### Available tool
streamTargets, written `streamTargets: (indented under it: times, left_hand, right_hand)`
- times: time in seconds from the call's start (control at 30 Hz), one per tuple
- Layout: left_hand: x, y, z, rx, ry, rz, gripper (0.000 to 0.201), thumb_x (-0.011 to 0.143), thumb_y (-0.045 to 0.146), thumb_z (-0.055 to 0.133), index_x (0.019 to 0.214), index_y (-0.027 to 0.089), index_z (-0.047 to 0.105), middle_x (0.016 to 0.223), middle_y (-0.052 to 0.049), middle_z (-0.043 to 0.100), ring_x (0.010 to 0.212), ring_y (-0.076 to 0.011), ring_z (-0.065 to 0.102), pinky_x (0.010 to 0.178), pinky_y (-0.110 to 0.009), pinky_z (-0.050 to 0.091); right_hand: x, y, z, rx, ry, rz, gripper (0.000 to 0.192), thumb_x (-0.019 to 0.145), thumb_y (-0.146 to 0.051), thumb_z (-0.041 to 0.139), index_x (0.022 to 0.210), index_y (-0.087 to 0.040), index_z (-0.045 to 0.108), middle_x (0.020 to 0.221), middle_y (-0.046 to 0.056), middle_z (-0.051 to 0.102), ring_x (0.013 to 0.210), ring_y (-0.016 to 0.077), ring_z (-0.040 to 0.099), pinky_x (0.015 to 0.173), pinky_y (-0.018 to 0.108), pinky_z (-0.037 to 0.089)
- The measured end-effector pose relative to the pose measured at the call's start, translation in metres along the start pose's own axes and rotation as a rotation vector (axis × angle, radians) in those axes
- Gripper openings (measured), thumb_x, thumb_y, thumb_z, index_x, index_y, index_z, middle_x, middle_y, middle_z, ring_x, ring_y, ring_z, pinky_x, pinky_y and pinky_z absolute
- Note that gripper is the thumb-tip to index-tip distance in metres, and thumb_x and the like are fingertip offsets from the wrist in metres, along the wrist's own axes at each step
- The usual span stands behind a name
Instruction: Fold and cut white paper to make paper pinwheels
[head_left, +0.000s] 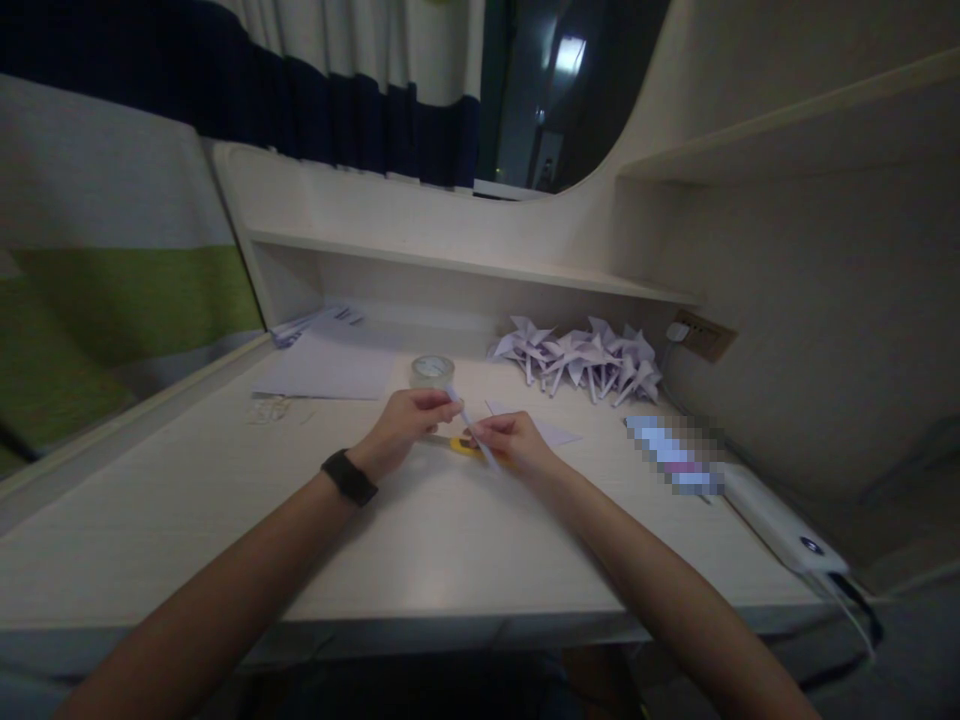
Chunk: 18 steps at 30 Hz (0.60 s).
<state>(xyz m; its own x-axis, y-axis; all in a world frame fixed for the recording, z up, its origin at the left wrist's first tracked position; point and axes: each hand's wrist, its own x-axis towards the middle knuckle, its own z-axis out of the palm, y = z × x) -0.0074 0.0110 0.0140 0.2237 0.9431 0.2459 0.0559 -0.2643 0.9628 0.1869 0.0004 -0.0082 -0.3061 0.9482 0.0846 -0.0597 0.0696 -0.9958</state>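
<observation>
Both hands meet over the middle of a pale wooden desk [225, 500]. My left hand [405, 425], with a black band on its wrist, pinches the upper end of a thin rolled strip of white paper [466, 420]. My right hand [510, 440] holds the lower end of the same strip. Under the hands lies something with yellow handles [461, 447], probably scissors, mostly hidden. A roll of clear tape [433, 370] stands just behind my left hand. A small white sheet [551, 430] lies beside my right hand.
A heap of folded pale-purple paper pinwheels [581, 360] lies at the back right below a wall socket [705, 335]. White paper sheets [330, 365] lie at the back left. A white power strip [780, 525] runs along the right edge. A shelf [465, 265] spans the back.
</observation>
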Motion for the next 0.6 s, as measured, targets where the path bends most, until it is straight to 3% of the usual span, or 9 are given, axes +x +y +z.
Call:
streamTargets:
  times: [0.13, 0.3, 0.6]
  left_hand:
    - [0.000, 0.000, 0.002, -0.029, -0.013, 0.004, 0.029, 0.072, 0.044, 0.074, 0.078, 0.016, 0.071, 0.069, 0.000, 0.063, 0.057, -0.0085, 0.049, 0.053, -0.021, 0.035]
    - [0.000, 0.000, 0.006, -0.031, 0.027, -0.014, 0.034, 0.074, 0.044, 0.073, 0.097, 0.019, 0.074, 0.084, -0.005, 0.071, 0.073, -0.0140, 0.060, 0.061, -0.023, 0.043]
    - [-0.004, 0.004, 0.013, -0.013, 0.044, 0.027, 0.032, 0.081, 0.047, 0.065, 0.093, 0.019, 0.075, 0.093, -0.008, 0.073, 0.080, -0.0171, 0.065, 0.063, -0.024, 0.046]
  right_hand:
    - [-0.001, -0.006, 0.002, -0.098, 0.018, -0.057, 0.038, 0.061, -0.048, 0.078, 0.074, -0.013, 0.075, 0.068, 0.005, 0.070, 0.059, 0.0142, 0.058, 0.061, 0.027, 0.044]
    - [-0.005, -0.006, 0.010, -0.408, 0.252, -0.284, 0.025, 0.070, -0.039, 0.073, 0.073, -0.014, 0.073, 0.073, 0.007, 0.070, 0.066, 0.0165, 0.060, 0.062, 0.027, 0.045]
    - [-0.001, 0.006, 0.010, -0.459, 0.227, -0.235, 0.022, 0.068, -0.036, 0.073, 0.069, -0.014, 0.073, 0.064, 0.006, 0.070, 0.056, 0.0160, 0.060, 0.054, 0.026, 0.043]
